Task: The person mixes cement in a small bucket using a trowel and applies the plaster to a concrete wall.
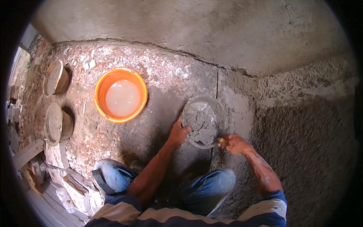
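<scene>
The round grey mortar-filled pan [204,121], rim pinched in the left hand [178,133], could tip toward that grip if the right hand [233,143], closed on a small yellowish tool [221,140], digs hard.

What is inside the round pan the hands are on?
Wet grey mortar fills much of the round pan. The left hand grips its rim; the right hand holds a tool at its edge. The pan's bottom is covered by the mortar.

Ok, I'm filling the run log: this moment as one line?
left hand grips pan rim | right hand holds tool at mortar | orange bucket of water nearby
</scene>
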`<state>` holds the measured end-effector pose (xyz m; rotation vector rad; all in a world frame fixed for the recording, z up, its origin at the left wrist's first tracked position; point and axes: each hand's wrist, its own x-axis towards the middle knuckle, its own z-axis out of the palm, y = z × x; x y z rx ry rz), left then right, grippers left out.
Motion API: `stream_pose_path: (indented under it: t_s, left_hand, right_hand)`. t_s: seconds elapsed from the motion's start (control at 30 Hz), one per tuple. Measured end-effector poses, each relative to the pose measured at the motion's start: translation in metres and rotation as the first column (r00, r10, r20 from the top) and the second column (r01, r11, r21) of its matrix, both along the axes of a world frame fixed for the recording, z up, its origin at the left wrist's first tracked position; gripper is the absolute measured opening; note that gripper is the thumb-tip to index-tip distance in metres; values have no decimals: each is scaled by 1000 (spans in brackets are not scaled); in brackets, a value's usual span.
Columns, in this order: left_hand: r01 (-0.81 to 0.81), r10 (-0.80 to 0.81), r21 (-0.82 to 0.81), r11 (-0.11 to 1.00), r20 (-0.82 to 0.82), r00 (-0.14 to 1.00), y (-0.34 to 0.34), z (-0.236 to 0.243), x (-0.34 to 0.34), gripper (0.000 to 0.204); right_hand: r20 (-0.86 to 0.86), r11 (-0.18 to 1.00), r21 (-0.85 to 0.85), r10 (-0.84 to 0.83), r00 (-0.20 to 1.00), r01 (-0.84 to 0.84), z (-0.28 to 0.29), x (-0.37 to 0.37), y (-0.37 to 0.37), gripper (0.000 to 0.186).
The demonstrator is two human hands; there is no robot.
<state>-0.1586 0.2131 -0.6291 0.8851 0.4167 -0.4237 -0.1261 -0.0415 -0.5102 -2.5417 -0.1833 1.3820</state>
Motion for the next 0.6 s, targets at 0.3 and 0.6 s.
stream_pose_path:
  t_s: [0.3, 0.6]
  left_hand:
    - [32, -47, 202, 979, 68, 997, -17, 7, 11, 57]
    - [38, -48, 140, 989, 62, 997, -26, -25, 18, 60]
  right_hand:
    - [505, 830, -408, 552, 663, -380, -50, 13, 27, 17]
    - [237, 773, -552, 506, 829, -314, 9, 42, -27, 20]
